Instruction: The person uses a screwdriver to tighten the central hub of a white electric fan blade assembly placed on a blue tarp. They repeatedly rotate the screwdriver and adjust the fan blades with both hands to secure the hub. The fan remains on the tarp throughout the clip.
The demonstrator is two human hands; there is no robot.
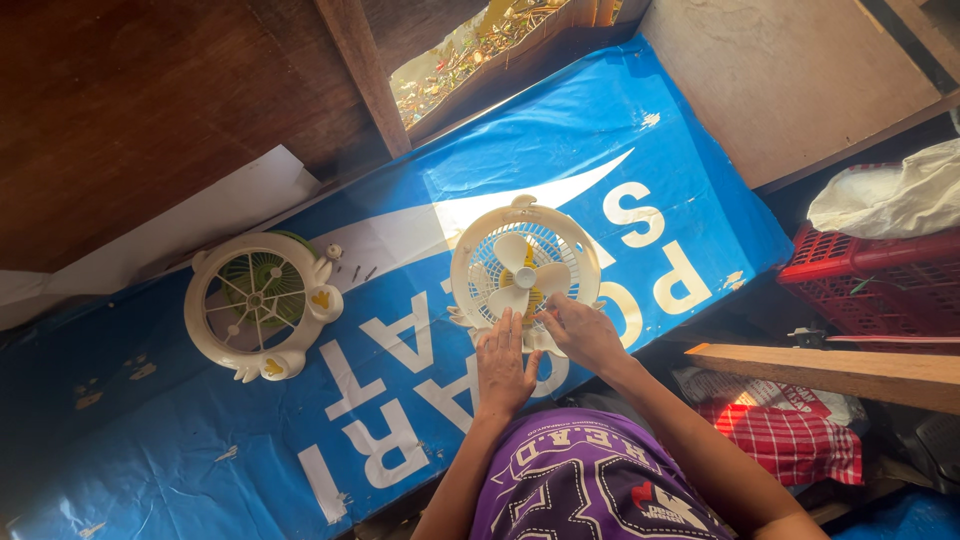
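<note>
Item: small cream fan body point(524, 268), rear grille with three-blade impeller point(524, 277) exposed, lying face-up on the bench point(150, 470), which is covered by a blue printed banner sheet point(640, 130). All places below are given from this fan body. Left hand point(503, 363): at its near edge, palm down, fingers point(508, 330) extended flat and close together, resting on the rim and the sheet beside it; it grips nothing and appears to steady the unit. Right hand point(583, 330): at the near-right edge, fingers point(549, 312) drawn together toward the hub below the blades, touching the grille; whether they pinch a small part cannot be told. Well to the left: detached cream front guard point(262, 303) with green showing behind its spokes and yellow trim on its feet, lying flat. Between guard and fan body, nearer the guard: a few small dark screws point(357, 271), loose on the sheet. Far right, off the bench: red plastic crate point(870, 285) with a white bag point(890, 200) on top; near right, a wooden plank point(830, 370) above a red checked cloth point(790, 440). Step judged in hand: work on the opened fan, at the impeller or hub, with the guard off. Next move, as a judgement: calls for a fine fingertip grip at the hub while the flat hand keeps the body from sliding on the slick sheet.
</note>
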